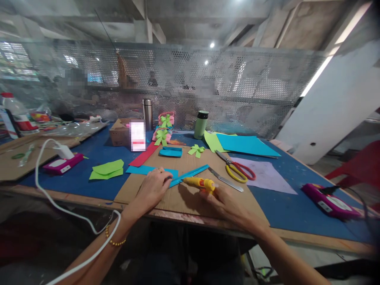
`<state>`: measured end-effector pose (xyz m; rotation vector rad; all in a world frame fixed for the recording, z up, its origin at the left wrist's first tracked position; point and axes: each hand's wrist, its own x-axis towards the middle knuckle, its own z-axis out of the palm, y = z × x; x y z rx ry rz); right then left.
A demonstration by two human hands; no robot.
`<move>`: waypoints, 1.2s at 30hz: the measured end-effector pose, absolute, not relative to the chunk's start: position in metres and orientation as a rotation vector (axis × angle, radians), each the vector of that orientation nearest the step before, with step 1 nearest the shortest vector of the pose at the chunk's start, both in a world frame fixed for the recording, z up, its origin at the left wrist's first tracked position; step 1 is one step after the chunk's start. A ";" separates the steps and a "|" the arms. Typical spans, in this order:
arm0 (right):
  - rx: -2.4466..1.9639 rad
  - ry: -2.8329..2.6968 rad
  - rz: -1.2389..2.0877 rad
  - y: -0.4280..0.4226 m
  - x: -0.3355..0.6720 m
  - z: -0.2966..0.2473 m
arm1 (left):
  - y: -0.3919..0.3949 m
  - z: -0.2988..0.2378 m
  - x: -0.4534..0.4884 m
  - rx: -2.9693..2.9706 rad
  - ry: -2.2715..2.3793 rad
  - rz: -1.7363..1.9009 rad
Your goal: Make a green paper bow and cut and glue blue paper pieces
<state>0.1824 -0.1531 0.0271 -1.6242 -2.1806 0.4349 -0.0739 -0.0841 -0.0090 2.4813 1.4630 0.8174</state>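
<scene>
Grips a yellow hot-glue gun [198,183] in the clenched right hand [228,202], nozzle aimed left, just beside a blue paper strip [190,174]. Pinches that strip's near end with the left hand [152,188], fingers curled, ring on 1 finger. Keeps both hands over a brown cardboard sheet [190,204] laid on the blue worktop [282,208]. Leaves a metal ruler [225,179] and yellow-and-red-handled scissors [237,170] lying to the right of the strip. Has, further back, a green paper bow [196,150], a folded blue paper piece [170,152], a green bottle [201,125] and a steel flask [147,114]. Has 2 magenta devices, 1 left [62,164], 1 right [330,200], well apart from the hands.
</scene>
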 end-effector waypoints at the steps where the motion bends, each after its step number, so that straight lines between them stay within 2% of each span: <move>1: -1.633 -2.195 0.445 -0.152 0.180 0.028 | -0.084 -0.009 -0.074 2.480 1.467 0.814; 21: -1.846 -2.232 0.289 -0.142 0.173 0.029 | -0.089 -0.010 -0.078 2.502 1.224 0.773; 36: -1.608 -2.347 0.433 -0.149 0.163 0.037 | -0.091 -0.005 -0.084 2.464 1.202 0.766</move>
